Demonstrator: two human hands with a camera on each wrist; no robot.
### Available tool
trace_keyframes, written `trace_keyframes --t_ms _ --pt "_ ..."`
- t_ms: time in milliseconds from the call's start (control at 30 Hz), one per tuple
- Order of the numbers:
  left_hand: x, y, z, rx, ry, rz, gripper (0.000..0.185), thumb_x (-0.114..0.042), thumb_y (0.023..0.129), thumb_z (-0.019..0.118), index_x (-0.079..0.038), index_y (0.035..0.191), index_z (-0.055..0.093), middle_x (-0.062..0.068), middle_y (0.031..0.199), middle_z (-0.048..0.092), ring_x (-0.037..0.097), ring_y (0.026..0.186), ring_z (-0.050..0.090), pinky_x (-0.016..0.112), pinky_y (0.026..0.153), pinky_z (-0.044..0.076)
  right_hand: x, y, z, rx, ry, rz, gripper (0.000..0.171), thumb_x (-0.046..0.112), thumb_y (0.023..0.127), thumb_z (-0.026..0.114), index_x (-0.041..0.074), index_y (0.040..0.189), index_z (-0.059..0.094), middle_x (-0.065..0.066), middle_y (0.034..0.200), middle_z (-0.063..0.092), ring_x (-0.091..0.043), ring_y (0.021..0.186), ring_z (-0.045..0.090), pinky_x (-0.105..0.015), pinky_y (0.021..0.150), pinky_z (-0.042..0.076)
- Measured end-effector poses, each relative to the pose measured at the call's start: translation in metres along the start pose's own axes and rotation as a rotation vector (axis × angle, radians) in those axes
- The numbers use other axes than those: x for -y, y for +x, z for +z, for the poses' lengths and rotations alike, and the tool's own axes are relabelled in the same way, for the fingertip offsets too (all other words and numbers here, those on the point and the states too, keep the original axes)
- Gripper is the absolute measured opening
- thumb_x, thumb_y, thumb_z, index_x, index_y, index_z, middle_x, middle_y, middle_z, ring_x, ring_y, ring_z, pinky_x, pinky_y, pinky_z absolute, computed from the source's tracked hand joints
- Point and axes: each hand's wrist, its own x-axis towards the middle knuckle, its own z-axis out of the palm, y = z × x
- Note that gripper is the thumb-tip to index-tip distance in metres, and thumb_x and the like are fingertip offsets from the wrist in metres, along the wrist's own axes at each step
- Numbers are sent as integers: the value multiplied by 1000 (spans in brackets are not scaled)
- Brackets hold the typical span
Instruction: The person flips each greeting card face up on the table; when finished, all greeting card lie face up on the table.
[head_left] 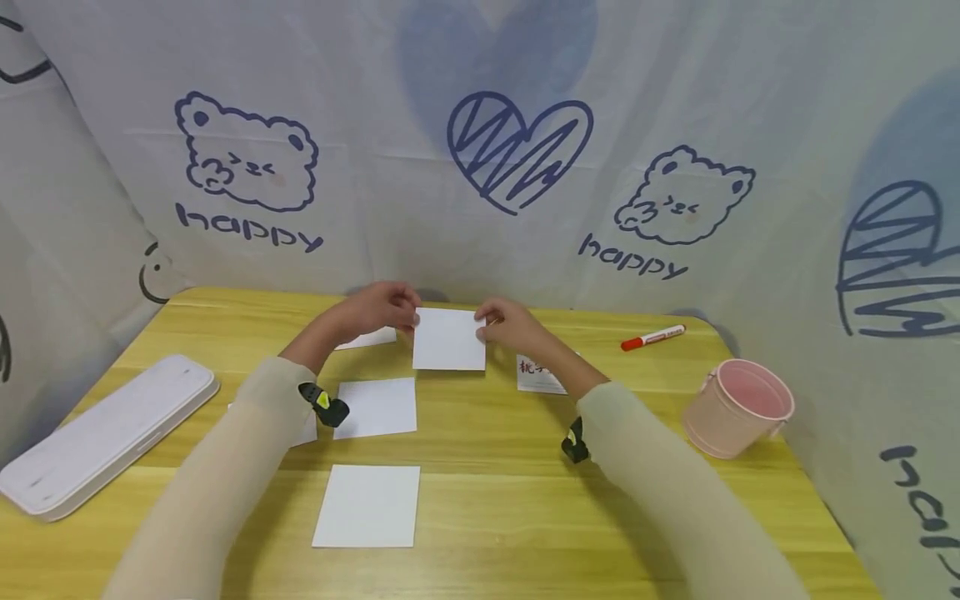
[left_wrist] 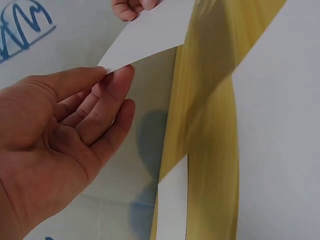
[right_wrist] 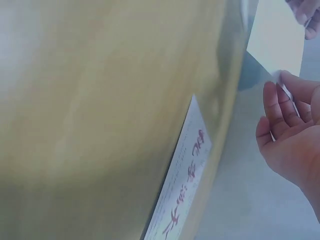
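A white square card (head_left: 449, 339) is held up near the table's far edge, its plain face toward me. My left hand (head_left: 380, 307) pinches its left edge between thumb and fingertips, while my right hand (head_left: 516, 325) pinches the right edge. In the left wrist view, the left thumb and forefinger meet at one corner of the card (left_wrist: 150, 35). The right wrist view has the right hand (right_wrist: 295, 115) gripping the opposite corner. Beneath the right forearm lies a card with red handwritten characters (head_left: 536, 377), partly hidden.
Several blank cards lie on the left half of the table, including a middle card (head_left: 378, 407) and a near card (head_left: 367, 506). A long white case (head_left: 108, 433) lies far left. At right are a red marker (head_left: 652, 337) and a pink bucket (head_left: 735, 408). A printed curtain (head_left: 390, 192) hangs behind.
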Motion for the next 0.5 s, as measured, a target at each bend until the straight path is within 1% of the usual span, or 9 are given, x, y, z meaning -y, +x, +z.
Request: trace_keyframes --t_ms 133,200,300,367,500 --pt "-10 -13 15 2 -54 44 26 -10 99 61 3 120 53 17 105 64 33 97 70 55 103 48 1 -27 -7 -8 90 -26 25 12 98 66 8 122 61 -12 105 61 -31 94 64 -54 88 52" --pt "-14 -21 24 12 -71 60 25 -9 99 61 3 119 53 17 104 63 31 94 70 55 102 49 2 -43 -9 -9 113 -28 25 13 98 65 9 123 60 -12 102 63 -37 94 64 -57 86 51" --pt "-19 -34 39 26 -84 70 23 -9 98 62 2 117 55 15 102 62 31 92 70 55 100 50 3 -69 -10 5 116 -39 25 13 99 64 10 123 60 -11 99 65 -43 96 63 -56 85 52" --pt "-20 -43 47 33 -88 77 22 -10 98 62 0 116 56 14 102 63 32 93 70 54 99 51 4 -85 -10 23 127 -57 25 12 99 64 9 124 61 -12 98 65 -44 95 63 -55 85 53" --pt "-25 -59 63 45 -109 89 20 -11 98 63 -4 116 58 13 103 64 36 96 69 52 100 50 8 -112 -13 47 158 -95 26 11 99 64 9 124 61 -13 100 65 -38 93 63 -50 86 56"
